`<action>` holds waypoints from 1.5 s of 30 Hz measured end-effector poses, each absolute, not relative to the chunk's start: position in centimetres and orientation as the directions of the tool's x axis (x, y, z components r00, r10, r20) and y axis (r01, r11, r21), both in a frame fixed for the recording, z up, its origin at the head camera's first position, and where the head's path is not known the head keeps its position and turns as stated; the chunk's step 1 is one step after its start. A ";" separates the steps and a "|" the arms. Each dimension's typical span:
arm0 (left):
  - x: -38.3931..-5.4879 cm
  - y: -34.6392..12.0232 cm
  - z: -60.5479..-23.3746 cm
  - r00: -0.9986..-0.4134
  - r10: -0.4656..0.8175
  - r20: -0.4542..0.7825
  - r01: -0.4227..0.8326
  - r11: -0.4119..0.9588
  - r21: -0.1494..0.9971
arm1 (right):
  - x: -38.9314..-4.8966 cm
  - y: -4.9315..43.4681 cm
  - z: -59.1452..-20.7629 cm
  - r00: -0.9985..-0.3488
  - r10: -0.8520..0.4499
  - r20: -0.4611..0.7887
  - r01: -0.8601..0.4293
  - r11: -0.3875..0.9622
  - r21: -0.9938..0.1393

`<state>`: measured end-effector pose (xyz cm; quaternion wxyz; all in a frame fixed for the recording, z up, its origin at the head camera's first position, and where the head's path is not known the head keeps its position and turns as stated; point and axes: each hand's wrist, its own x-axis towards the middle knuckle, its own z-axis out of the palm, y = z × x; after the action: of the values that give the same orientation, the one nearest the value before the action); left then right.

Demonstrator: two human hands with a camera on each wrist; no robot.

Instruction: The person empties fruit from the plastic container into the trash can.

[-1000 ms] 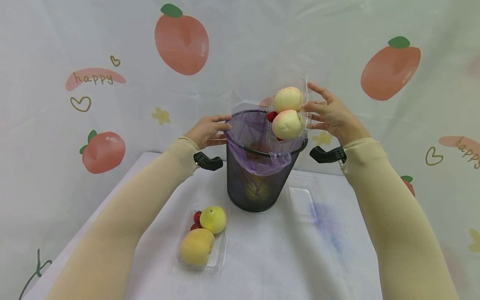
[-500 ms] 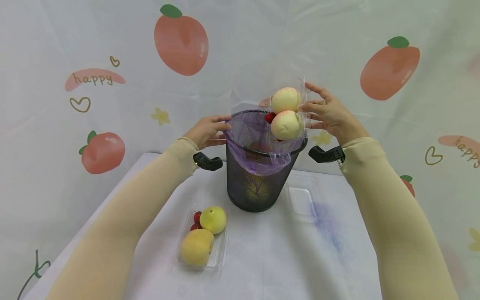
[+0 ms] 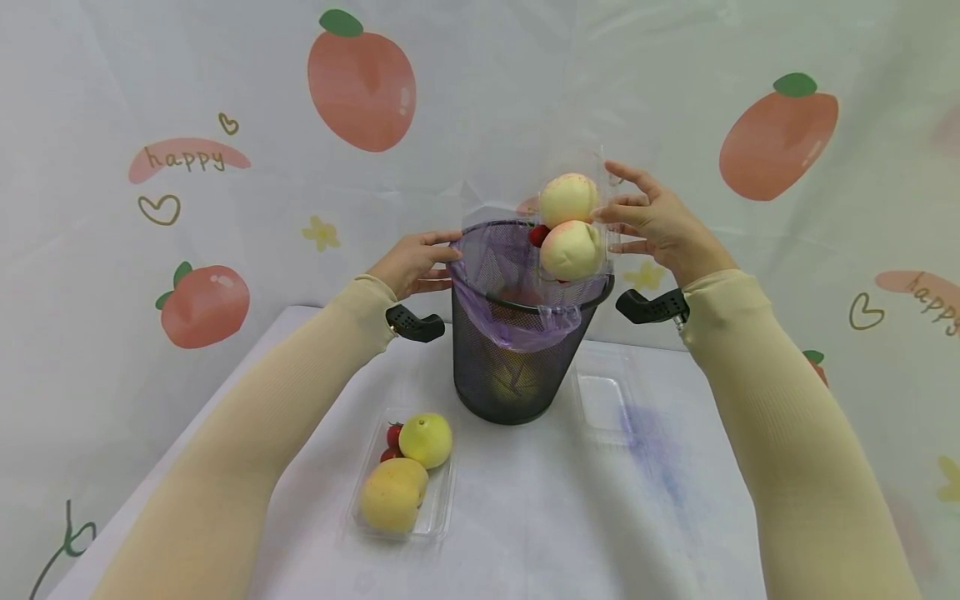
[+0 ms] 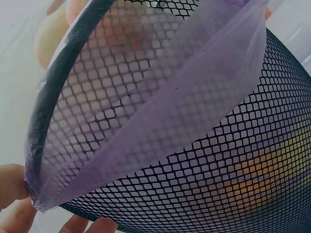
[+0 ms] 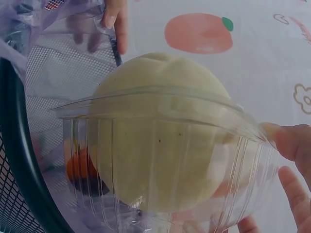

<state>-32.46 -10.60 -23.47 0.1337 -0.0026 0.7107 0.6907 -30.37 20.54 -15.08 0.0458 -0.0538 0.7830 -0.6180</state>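
Only readable text is on the backdrop (image 3: 487, 100): "happy" in brown script on a pink swoosh (image 3: 190, 159) up on the left, and the same sort of lettering (image 3: 930, 287) at the far right, tilted, its end clipped by the frame edge; brown hearts, yellow flowers and big printed fruit with green leaves fill the rest, and a green squiggle (image 3: 67, 537) sits bottom left, which I can't make out as a word. Main action is at a black mesh wastebasket (image 3: 487, 371) with a purple bag (image 3: 525, 337) folded over its rim; the left hand (image 3: 416, 265) is pinching rim and bag together; the right hand (image 3: 660, 225) has a clear plastic box (image 5: 165, 91) between thumb and fingers, tipped up at the right side of the basket's mouth, with two pale peaches (image 3: 572, 250) and a small red fruit (image 3: 538, 235) in it; can't tell whether box and rim touch. That box blocks part of the far rim, and mesh plus bag blur a yellow-orange shape (image 4: 255, 177) inside the basket; no clue what it is. On the white worktop (image 3: 525, 517) a second clear box (image 3: 432, 521) sits nearest the camera, with a yellow pear-like fruit (image 3: 426, 440), a yellow peach (image 3: 393, 496) and cherry tomatoes (image 3: 394, 435); another clear plastic tray (image 3: 600, 402) lies right of the basket, by a bluish-purple stain (image 3: 652, 450); both wrists wear black straps (image 3: 416, 323) over cream sleeves (image 3: 300, 400).
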 end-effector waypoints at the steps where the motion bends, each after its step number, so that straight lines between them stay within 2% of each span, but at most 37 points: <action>1: -32.5 -10.6 -23.5 -0.964 0.182 -0.194 -0.188 0.046 0.981 | -30.4 20.5 -15.1 -0.990 -0.138 -0.006 -0.026 0.230 -0.973; 8: -32.4 -10.6 -23.5 -0.965 0.184 -0.186 -0.179 0.056 0.982 | -30.4 20.7 -15.1 -0.989 -0.149 0.014 -0.054 0.266 -0.962; 15: -32.4 -10.6 -23.5 -0.967 0.179 -0.182 -0.172 0.072 0.983 | -30.1 21.1 -14.4 -0.984 -0.159 0.080 -0.105 0.153 -0.983; 19: -32.4 -10.6 -23.5 -0.966 0.176 -0.187 -0.176 0.072 0.982 | -30.0 21.0 -14.0 -0.981 -0.169 0.094 -0.124 0.178 -0.976; 36: -32.4 -10.6 -23.6 -0.965 0.180 -0.189 -0.176 0.084 0.981 | -30.1 21.5 -14.8 -0.984 -0.166 0.064 -0.093 0.171 -0.981; 45: -32.4 -10.5 -23.5 -0.966 0.178 -0.188 -0.178 0.070 0.982 | -30.0 22.2 -15.0 -0.983 -0.177 0.053 -0.066 0.070 -0.995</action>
<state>-32.42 -10.46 -23.50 0.1306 0.0002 0.7199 0.6817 -29.96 22.22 -15.01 0.0408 -0.0832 0.7301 -0.6770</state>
